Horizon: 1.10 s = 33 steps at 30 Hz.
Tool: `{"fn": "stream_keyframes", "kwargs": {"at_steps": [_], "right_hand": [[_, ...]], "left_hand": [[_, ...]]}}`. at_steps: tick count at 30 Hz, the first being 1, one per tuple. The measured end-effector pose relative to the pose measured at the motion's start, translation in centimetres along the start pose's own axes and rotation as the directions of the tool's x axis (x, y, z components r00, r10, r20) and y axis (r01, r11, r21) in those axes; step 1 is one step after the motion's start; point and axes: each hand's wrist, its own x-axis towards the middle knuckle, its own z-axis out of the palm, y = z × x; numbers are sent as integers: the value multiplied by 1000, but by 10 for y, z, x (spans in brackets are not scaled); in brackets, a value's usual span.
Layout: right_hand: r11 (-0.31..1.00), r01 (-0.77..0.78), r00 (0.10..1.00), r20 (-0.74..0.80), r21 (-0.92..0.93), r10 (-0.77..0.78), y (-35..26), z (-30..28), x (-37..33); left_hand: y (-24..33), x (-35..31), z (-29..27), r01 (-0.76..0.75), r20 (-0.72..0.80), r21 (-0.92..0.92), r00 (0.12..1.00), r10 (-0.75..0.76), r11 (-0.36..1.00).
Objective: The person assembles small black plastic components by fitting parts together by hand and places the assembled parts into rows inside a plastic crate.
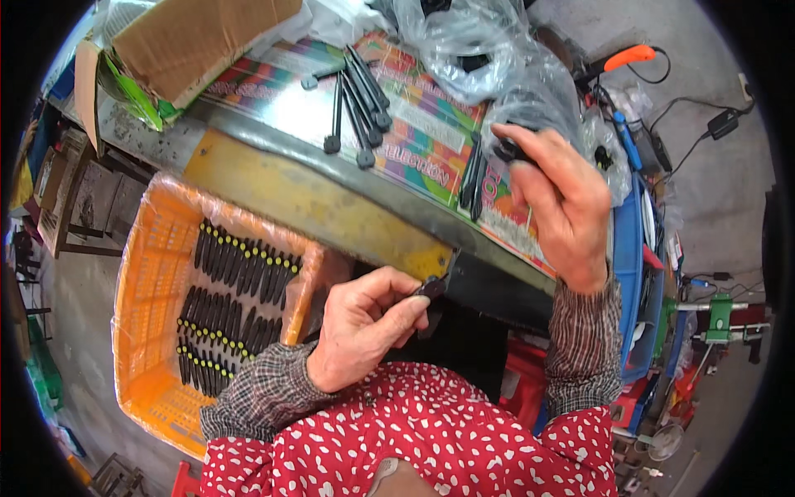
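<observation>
Between thumb and index finger, my left hand [364, 327] pinches a small black part [431, 287] at the table's near edge. Farther right and higher, my right hand [565, 203] grips another small black piece [508, 151] at its fingertips; most of it is hidden by the fingers. Just left of that hand, a few thin black strips [472, 180] lie on the table. A loose bunch of long black sticks with rounded ends [358, 103] rests farther back. The exact kind of these parts cannot be made out.
Left of me stands an orange plastic basket [137, 306] lined with film, with rows of black pieces bearing yellow-green dots. An open cardboard box [195, 45] sits at the back left. Clear plastic bags [497, 50], an orange-handled tool [629, 57] and blue bins [631, 265] are rightward.
</observation>
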Motion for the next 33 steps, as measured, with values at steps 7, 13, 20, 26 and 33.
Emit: {"fn": "stream_keyframes", "kwargs": {"at_steps": [7,13,20,26,33], "right_hand": [[853,-285,942,-37,437,334,-17,5,-92],[828,-355,931,85,435,355,-19,1,-123],[726,-349,925,94,593,368,-14,3,-145],[712,-331,934,111,619,339,-8,-2,-151],[659,-292,956,203,693,211,7,-3,-157]], "left_hand": [[-6,-7,11,42,42,0,998,-42,999],[-14,-14,26,97,89,-10,991,-96,995],[-22,-22,37,109,129,56,985,-116,992],[-19,-24,44,129,169,100,975,-144,987],[-29,-27,46,85,237,133,965,-115,988]]}}
